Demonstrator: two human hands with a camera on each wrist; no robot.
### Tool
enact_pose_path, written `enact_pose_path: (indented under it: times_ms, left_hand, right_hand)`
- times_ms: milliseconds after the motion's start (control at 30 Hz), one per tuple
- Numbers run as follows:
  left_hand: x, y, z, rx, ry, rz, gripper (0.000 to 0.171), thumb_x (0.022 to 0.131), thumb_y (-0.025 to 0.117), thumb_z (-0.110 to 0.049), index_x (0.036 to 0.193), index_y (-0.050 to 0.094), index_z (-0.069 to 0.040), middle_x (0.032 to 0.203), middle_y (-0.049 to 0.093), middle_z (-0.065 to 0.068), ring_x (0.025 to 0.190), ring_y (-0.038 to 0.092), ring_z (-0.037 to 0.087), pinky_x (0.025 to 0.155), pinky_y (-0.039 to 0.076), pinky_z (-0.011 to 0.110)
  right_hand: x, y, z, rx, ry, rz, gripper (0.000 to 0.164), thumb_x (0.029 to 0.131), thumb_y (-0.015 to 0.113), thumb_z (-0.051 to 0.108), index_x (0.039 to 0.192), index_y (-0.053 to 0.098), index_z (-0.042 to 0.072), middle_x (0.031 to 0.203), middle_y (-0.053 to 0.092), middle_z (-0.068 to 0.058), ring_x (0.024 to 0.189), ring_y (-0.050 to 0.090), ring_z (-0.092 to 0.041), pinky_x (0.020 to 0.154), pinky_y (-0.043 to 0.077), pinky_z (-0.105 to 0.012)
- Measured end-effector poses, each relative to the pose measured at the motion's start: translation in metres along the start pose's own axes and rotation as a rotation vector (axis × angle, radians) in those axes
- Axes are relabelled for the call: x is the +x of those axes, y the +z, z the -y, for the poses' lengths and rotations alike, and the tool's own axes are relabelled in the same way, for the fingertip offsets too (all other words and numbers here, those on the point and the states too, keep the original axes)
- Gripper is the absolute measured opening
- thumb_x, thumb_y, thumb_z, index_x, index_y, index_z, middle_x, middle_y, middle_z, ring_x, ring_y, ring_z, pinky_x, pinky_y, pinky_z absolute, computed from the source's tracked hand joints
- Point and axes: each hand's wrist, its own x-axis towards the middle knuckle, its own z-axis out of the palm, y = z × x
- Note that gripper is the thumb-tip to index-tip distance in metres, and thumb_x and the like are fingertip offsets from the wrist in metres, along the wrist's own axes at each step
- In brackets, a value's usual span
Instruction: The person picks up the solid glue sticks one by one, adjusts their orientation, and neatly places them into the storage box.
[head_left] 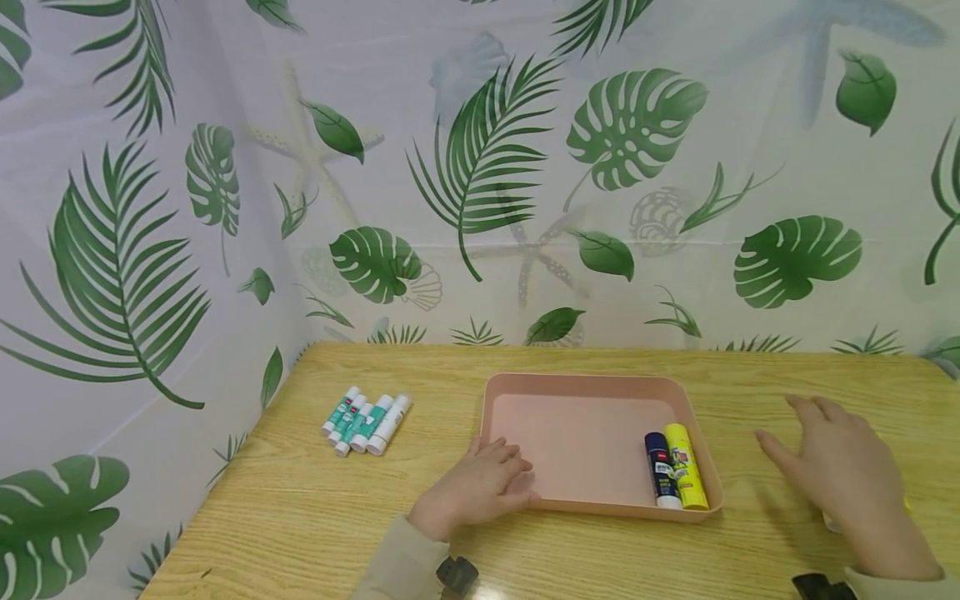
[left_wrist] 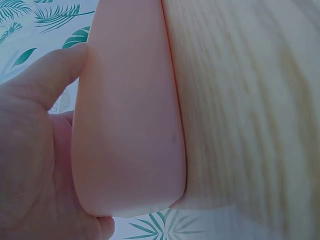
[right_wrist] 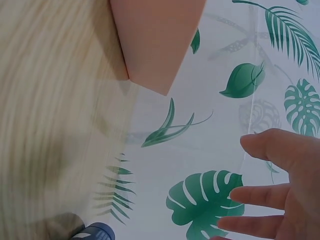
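Observation:
A pink tray point(head_left: 577, 446) lies on the wooden table. My left hand point(head_left: 483, 483) holds its front left corner, fingers over the left rim and thumb at the front rim; the left wrist view shows the thumb point(left_wrist: 65, 65) against the tray wall point(left_wrist: 130, 115). Inside the tray, at its right end, a navy glue stick point(head_left: 663, 471) and a yellow glue stick point(head_left: 686, 467) lie side by side. Right of the tray, my right hand point(head_left: 847, 462) hovers over the table, fingers spread, holding nothing. Partly hidden below it, a dark blue capped stick point(right_wrist: 97, 232) shows in the right wrist view.
Several green-and-white glue sticks point(head_left: 367, 421) lie in a row on the table, left of the tray. A leaf-patterned cloth point(head_left: 525, 292) hangs behind the table point(head_left: 442, 375) and along its left side. A bit of yellow point(head_left: 908, 505) peeks out beside my right hand.

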Motion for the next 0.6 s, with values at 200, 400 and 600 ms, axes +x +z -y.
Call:
enact_pose_path:
  times_ms: [200, 400, 600]
  left_hand:
    - [-0.001, 0.0, 0.001, -0.004, 0.008, -0.002, 0.046, 0.09, 0.042, -0.046, 0.119, 0.055, -0.013, 0.131, 0.044, 0.008, 0.127, 0.028, 0.025, 0.102, 0.013, 0.051]
    - [-0.002, 0.0, 0.0, -0.008, 0.013, 0.0, 0.045, 0.09, 0.042, -0.046, 0.118, 0.056, -0.013, 0.13, 0.044, 0.009, 0.127, 0.028, 0.026, 0.102, 0.014, 0.051]
    - [-0.002, 0.0, 0.001, -0.008, 0.009, 0.001, 0.045, 0.09, 0.042, -0.046, 0.118, 0.056, -0.014, 0.131, 0.043, 0.009, 0.127, 0.028, 0.025, 0.102, 0.014, 0.051]
  right_hand:
    - [0.001, 0.001, -0.007, -0.006, 0.044, 0.06, 0.067, 0.079, 0.063, 0.04, 0.112, 0.045, -0.015, 0.105, 0.043, -0.039, 0.088, 0.041, -0.053, 0.066, 0.038, -0.06]
    - [0.003, 0.001, -0.014, -0.029, 0.103, 0.142, 0.066, 0.077, 0.063, 0.037, 0.11, 0.044, -0.017, 0.099, 0.044, -0.038, 0.085, 0.045, -0.051, 0.061, 0.041, -0.056]
    - [0.006, 0.0, -0.02, -0.037, 0.161, 0.223, 0.065, 0.078, 0.063, 0.037, 0.108, 0.044, -0.017, 0.092, 0.047, -0.035, 0.075, 0.05, -0.046, 0.048, 0.042, -0.046]
